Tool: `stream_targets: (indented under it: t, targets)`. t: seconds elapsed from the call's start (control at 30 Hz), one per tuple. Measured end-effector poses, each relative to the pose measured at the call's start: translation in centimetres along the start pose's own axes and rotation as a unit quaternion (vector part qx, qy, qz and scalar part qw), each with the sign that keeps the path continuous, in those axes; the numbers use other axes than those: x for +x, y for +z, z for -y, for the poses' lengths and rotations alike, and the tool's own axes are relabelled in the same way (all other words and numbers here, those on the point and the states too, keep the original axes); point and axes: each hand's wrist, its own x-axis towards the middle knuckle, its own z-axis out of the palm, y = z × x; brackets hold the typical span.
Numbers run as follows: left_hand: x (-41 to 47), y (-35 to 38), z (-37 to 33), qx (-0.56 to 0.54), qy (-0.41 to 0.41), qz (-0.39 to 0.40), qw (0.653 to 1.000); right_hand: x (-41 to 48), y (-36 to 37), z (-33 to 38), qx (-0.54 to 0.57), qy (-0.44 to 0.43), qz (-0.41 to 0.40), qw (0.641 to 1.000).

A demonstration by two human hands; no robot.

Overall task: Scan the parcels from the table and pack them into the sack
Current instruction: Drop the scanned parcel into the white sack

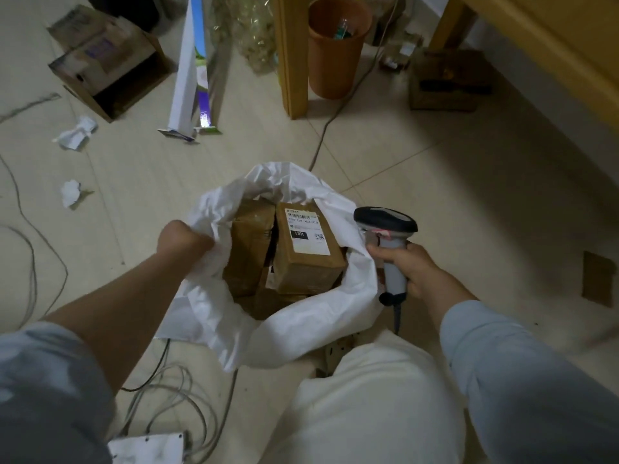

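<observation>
- Several brown parcels (249, 246) sit packed close together inside the white sack (301, 333), which stands on the tiled floor (435, 182) just in front of the person's knees.
- Uppermost is a labelled parcel (310, 259), its barcode sticker turned up toward the camera, which leaves the code readable from above.
- At the sack's left rim, the left hand (182, 241) is balled tight around a bunch of the fabric, fingers closed on it. The grip apparently holds the mouth wide so the load can be seen and added to.
- At the right rim, the right hand (413, 271) wraps its fingers (388, 253) around the grey handle of the scanner (385, 224). The scanner's dark head sits just beside the opening, near the labelled parcel and handy for a read, and its cord hangs below the fist.
- Neither hand carries a parcel, which suggests the packing is well along. Whether more parcels wait on the bench (552, 45), whose wooden edge shows at upper right, cannot be told.
- Around the scene lie an orange bin (335, 55), open cartons (110, 68), crumpled paper (78, 132) and loose cables (30, 249).
</observation>
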Motion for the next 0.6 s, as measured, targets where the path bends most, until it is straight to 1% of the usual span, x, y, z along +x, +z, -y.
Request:
stream_targets:
  t: [0.03,0.07,0.1,0.13,0.17,0.2,0.23,0.27,0.3,0.33,0.37,0.4,0.43,0.5,0.53,0.57,0.6]
  targets:
    - [0.3,-0.3,-0.2,-0.07,-0.021,0.028,0.997,0.1,0.1,0.0,0.006,-0.003,-0.004,1.0]
    - [0.4,-0.7,-0.4,-0.145,-0.051,0.064,0.986,0.2,0.2,0.1,0.014,-0.008,-0.013,1.0]
    - [0.6,-1.3,-0.3,-0.208,-0.085,0.118,0.967,0.3,0.2,0.4,0.025,-0.012,-0.027,0.999]
    - [0.8,-2.0,-0.2,-0.236,-0.111,0.166,0.951,0.3,0.3,0.6,0.039,-0.021,-0.041,0.998]
    - [0.9,-2.5,-0.2,-0.229,-0.121,0.198,0.945,0.4,0.3,0.9,0.047,-0.03,-0.052,0.997]
    - [1.0,-2.8,-0.2,-0.209,-0.118,0.209,0.948,0.5,0.4,1.3,0.045,-0.039,-0.057,0.997]
    - [1.1,-3.0,-0.4,-0.178,-0.101,0.189,0.96,0.5,0.5,1.6,0.034,-0.046,-0.056,0.997]
    - [1.2,-3.1,-0.6,-0.128,-0.066,0.127,0.981,0.4,0.7,1.8,0.016,-0.054,-0.053,0.997]
    - [1.0,-3.2,-1.0,-0.065,-0.008,0.056,0.996,0.4,1.0,1.9,-0.001,-0.06,-0.047,0.997]
    - [0.6,-3.3,-1.6,-0.01,0.054,0.012,0.998,0.3,1.3,2.0,-0.022,-0.064,-0.038,0.997]
    - [0.1,-3.2,-2.2,0.019,0.097,-0.002,0.995,0.3,1.6,2.1,-0.053,-0.067,-0.029,0.996]
    - [-0.3,-3.1,-2.7,0.032,0.12,0.0,0.992,0.1,1.9,2.0,-0.097,-0.074,-0.024,0.992]
    - [-0.6,-3.1,-3.2,0.024,0.122,0.02,0.992,0.1,2.1,1.8,-0.15,-0.081,-0.027,0.985]
    - [-1.0,-3.2,-3.7,-0.054,0.064,0.107,0.991,-0.1,2.3,1.1,-0.256,-0.097,-0.051,0.961]
    - [-1.2,-3.5,-3.6,-0.099,0.03,0.149,0.983,-0.3,2.2,0.8,-0.288,-0.103,-0.073,0.949]
    - [-1.3,-3.8,-3.3,-0.113,0.019,0.164,0.98,-0.6,1.9,0.8,-0.296,-0.105,-0.094,0.945]
    - [-1.2,-4.1,-3.0,-0.101,0.022,0.147,0.984,-1.0,1.5,1.1,-0.287,-0.109,-0.11,0.945]
